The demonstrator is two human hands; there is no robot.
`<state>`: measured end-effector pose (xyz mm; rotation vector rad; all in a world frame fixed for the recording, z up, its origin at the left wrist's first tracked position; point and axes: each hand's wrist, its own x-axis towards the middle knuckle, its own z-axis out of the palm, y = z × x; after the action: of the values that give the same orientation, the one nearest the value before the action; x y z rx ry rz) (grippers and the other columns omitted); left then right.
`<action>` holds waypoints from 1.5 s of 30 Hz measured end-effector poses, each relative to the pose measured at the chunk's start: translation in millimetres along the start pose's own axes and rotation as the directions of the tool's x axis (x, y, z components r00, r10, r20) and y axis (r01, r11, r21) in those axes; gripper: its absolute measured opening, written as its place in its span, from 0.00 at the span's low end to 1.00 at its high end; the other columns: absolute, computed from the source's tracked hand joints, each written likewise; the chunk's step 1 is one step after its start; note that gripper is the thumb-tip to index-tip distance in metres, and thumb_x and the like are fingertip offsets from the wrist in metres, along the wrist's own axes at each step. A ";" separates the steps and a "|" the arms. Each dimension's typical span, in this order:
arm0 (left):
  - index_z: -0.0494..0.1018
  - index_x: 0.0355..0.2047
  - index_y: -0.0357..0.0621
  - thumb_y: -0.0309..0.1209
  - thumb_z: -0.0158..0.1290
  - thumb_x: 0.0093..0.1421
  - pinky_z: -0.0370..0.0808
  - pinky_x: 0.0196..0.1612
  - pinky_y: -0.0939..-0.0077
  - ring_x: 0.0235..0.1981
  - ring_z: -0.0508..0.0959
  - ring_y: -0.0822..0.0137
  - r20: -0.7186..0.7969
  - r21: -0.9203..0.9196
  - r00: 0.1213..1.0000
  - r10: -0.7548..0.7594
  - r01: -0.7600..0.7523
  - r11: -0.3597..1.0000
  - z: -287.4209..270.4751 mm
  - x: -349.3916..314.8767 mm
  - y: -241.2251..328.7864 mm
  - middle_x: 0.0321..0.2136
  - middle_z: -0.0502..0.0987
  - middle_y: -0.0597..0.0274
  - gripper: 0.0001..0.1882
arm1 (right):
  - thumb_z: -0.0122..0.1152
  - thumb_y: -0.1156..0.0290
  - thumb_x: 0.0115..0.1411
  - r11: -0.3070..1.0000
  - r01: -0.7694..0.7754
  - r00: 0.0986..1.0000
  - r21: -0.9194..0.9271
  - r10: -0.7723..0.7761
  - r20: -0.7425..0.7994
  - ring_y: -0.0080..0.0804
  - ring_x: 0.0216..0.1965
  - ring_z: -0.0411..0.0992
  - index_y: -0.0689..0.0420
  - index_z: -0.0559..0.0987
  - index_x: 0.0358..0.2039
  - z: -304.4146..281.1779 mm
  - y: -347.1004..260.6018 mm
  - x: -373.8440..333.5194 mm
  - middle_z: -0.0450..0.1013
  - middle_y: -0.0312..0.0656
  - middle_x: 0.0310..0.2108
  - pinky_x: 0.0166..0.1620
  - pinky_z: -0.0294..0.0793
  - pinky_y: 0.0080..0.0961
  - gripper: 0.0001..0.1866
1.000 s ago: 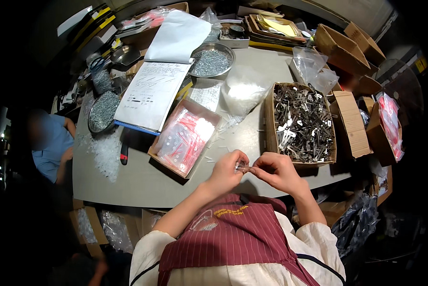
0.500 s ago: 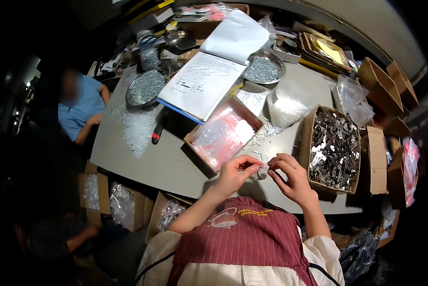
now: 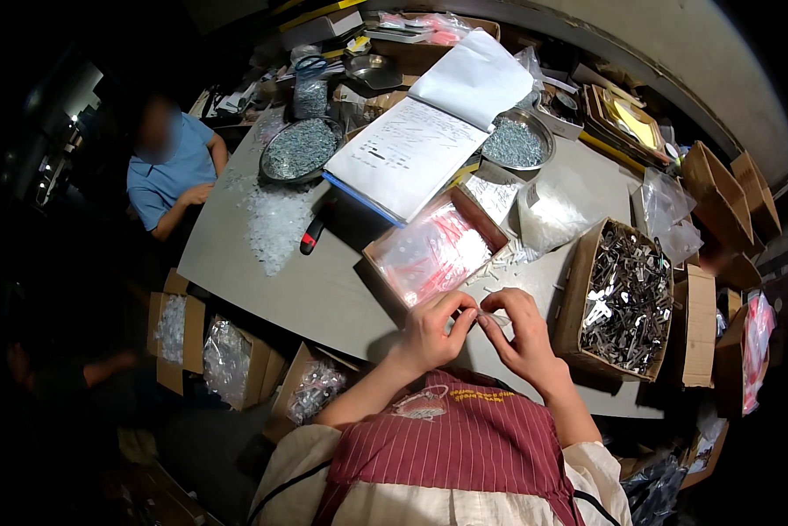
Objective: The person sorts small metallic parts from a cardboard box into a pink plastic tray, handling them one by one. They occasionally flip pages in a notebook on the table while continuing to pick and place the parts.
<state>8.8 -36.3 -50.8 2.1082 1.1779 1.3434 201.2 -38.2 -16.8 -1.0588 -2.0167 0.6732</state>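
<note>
My left hand (image 3: 432, 335) and my right hand (image 3: 518, 337) meet over the near edge of the table, fingertips almost touching. Both are closed in a pinch on a small clear plastic bag (image 3: 501, 319); fingers cover most of it, and its contents cannot be made out. Just beyond my left hand is an open cardboard box (image 3: 378, 273) filled with clear bags with red edges (image 3: 424, 254). To the right of my right hand stands a cardboard box (image 3: 571, 307) heaped with dark and shiny metal clips (image 3: 626, 298).
Small white plugs (image 3: 499, 263) lie scattered beside a bag of white pieces (image 3: 547, 215). Farther off are an open notebook (image 3: 402, 153) and metal bowls of screws (image 3: 302, 151). A red-black handled tool (image 3: 310, 237) lies near loose clear pieces (image 3: 275, 228). A person in blue (image 3: 174, 171) sits left.
My view has shifted, so the table sits lower and farther right in it. Both hands keep their pinch on the small bag, with fingers drawn closer together and more of the bag covered.
</note>
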 end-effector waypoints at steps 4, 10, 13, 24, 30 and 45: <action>0.77 0.34 0.39 0.22 0.59 0.59 0.77 0.33 0.68 0.29 0.83 0.57 -0.060 -0.081 0.995 -0.075 0.070 0.994 -9.9 -4.7 4.4 0.28 0.81 0.55 0.03 | 0.65 0.75 0.62 0.987 0.106 0.994 -0.124 -0.104 0.023 0.45 0.42 0.71 0.60 0.76 0.38 9.4 -1.7 7.5 0.74 0.45 0.35 0.48 0.69 0.38 0.07; 0.76 0.33 0.38 0.21 0.60 0.59 0.77 0.33 0.71 0.28 0.83 0.60 -0.061 -0.199 0.971 -0.233 0.217 0.956 -30.4 -14.3 4.0 0.28 0.81 0.56 0.03 | 0.64 0.73 0.63 0.996 0.093 0.987 0.016 -0.095 0.130 0.44 0.38 0.71 0.60 0.76 0.37 20.8 -3.7 20.8 0.74 0.44 0.32 0.47 0.69 0.35 0.06; 0.76 0.33 0.36 0.21 0.58 0.61 0.78 0.35 0.74 0.30 0.84 0.66 -0.018 -0.248 0.952 -0.306 0.292 0.924 -41.5 -13.7 9.7 0.28 0.82 0.57 0.02 | 0.62 0.73 0.62 0.995 0.001 0.984 0.105 -0.019 0.174 0.36 0.33 0.72 0.61 0.76 0.35 28.9 0.6 23.7 0.74 0.42 0.30 0.41 0.71 0.31 0.06; 0.79 0.36 0.35 0.23 0.59 0.62 0.78 0.35 0.79 0.31 0.83 0.73 -0.024 -0.313 0.908 -0.419 0.392 0.865 -55.0 -18.6 -0.1 0.28 0.83 0.60 0.04 | 0.68 0.65 0.63 0.869 -0.298 0.908 0.395 0.130 0.398 0.21 0.39 0.68 0.61 0.77 0.37 26.5 2.1 41.1 0.72 0.33 0.34 0.45 0.71 0.23 0.12; 0.80 0.36 0.36 0.24 0.61 0.62 0.78 0.36 0.78 0.32 0.83 0.74 0.046 -0.287 0.892 -0.449 0.443 0.849 -55.3 -12.2 5.6 0.29 0.84 0.61 0.04 | 0.66 0.66 0.63 0.858 -0.331 0.896 0.394 0.154 0.416 0.30 0.42 0.75 0.60 0.78 0.44 32.6 14.5 38.3 0.78 0.41 0.37 0.47 0.73 0.29 0.14; 0.74 0.38 0.34 0.22 0.57 0.66 0.77 0.32 0.83 0.31 0.77 0.80 0.051 -0.578 0.844 -0.535 0.461 0.673 -56.9 -21.2 -19.3 0.32 0.77 0.67 0.04 | 0.63 0.79 0.64 0.513 -0.608 0.791 0.606 0.325 0.518 0.30 0.33 0.79 0.67 0.78 0.43 60.8 8.8 14.0 0.79 0.43 0.33 0.37 0.79 0.26 0.08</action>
<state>-53.6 -49.0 -48.7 1.1712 1.1019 1.3434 151.0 -28.1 -53.3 -0.9897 -1.3799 1.9320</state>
